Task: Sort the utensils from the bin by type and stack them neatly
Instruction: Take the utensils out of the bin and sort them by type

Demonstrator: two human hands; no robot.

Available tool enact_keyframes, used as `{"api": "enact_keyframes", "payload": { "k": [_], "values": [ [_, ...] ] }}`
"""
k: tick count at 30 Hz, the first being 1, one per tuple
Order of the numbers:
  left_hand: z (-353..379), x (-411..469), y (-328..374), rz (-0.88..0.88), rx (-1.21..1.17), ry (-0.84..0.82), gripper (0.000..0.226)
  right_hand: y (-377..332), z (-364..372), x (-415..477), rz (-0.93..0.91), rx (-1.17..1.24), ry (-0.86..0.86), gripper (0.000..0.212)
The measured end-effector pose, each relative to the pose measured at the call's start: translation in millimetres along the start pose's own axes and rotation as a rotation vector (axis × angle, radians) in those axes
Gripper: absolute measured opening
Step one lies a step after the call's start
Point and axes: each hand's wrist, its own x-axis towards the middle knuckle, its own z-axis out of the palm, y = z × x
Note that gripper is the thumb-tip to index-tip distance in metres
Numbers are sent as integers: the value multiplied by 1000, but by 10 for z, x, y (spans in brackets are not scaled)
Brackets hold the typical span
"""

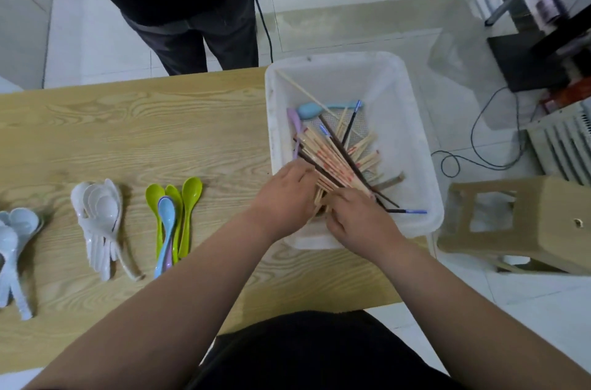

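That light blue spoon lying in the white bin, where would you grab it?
Probably by its bowl, pinching the light blue spoon from above, at the far left of the white bin. The bowl lies bare beyond the chopstick pile. The thin handle runs right, crossed by a pale stick and ending beside a blue-tipped dark chopstick, so it is more crowded.

Even, soft indoor light, faint shadows; wide-angle bending at the edges, slight blur throughout
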Motion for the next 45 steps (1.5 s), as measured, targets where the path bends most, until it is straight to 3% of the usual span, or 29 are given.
{"api": "enact_keyframes", "payload": {
  "k": [5,10,13,15,19,23,25,27,32,38,42,45],
  "values": [
    [-74,691,166,-399,-273,32,46,477,-422,679,64,67,184,38],
    [-4,1254,-11,-792,-352,-21,78,811,-754,1653,100,-103,-50,49],
    [70,1409,-18,-890,-336,-88,74,866,-756,2038,122,-294,-230,38],
    [103,1483,-1,-944,-305,-125,88,881,-709,2160,127,-371,-291,36],
    [130,1526,-24,-979,-304,-229,94,919,-590,2255,123,-444,-284,35],
    [56,1461,0,-955,-274,-208,55,918,-570,2224,99,-441,-237,29],
    [15,1377,35,-856,-254,-127,37,917,-609,2140,74,-419,-183,26],
    [-41,1245,84,-796,-307,39,35,898,-650,2010,27,-394,-85,24],
    [-101,884,155,-900,-577,301,25,768,-711,1597,-29,-149,188,16],
    [-101,592,252,-975,-1132,397,8,391,-623,1013,28,339,205,11],
    [-113,424,277,-975,-1190,432,24,179,-392,703,129,494,187,6],
    [-151,257,256,-944,-1092,424,20,45,-262,553,171,484,169,4]
  ]
}}
